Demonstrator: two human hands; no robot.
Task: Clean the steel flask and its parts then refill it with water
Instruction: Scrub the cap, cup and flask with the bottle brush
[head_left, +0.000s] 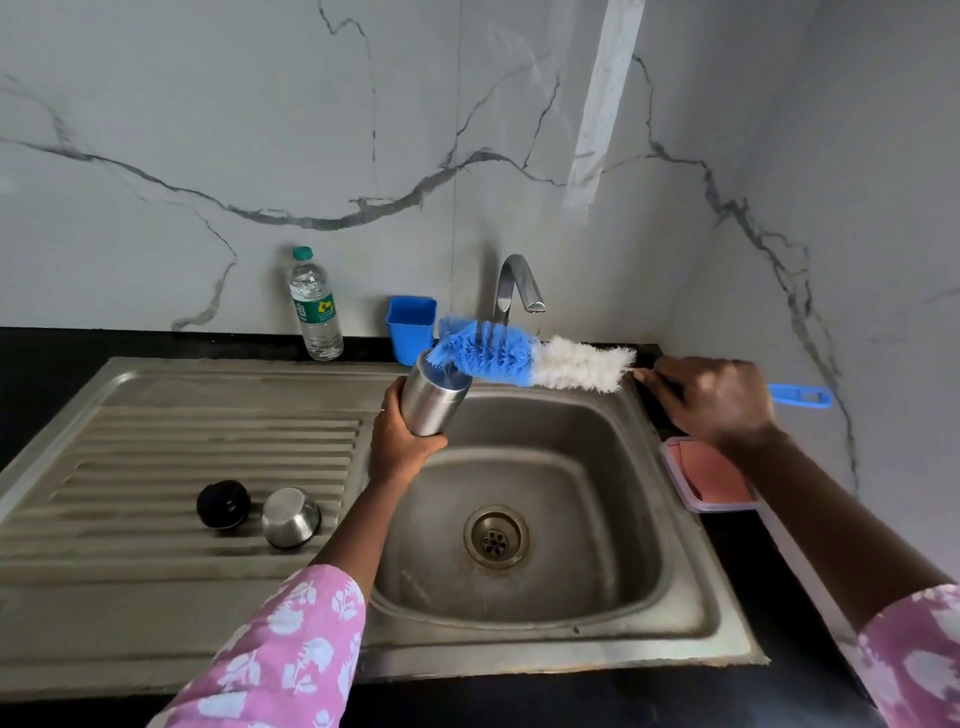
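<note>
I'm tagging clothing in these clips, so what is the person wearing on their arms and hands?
Both arms wear pink sleeves printed with white flowers and leaves, left sleeve and right sleeve. The sleeves end near the elbows, leaving the forearms bare. The left hand and right hand wear no gloves. A thin ring may sit on a left finger, too small to confirm.

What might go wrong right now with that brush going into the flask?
The bottle brush is wide and only its blue tip meets the mouth of the steel flask, so it may jam or spray. The left hand alone holds the tilted flask over the sink; it could slip.
</note>
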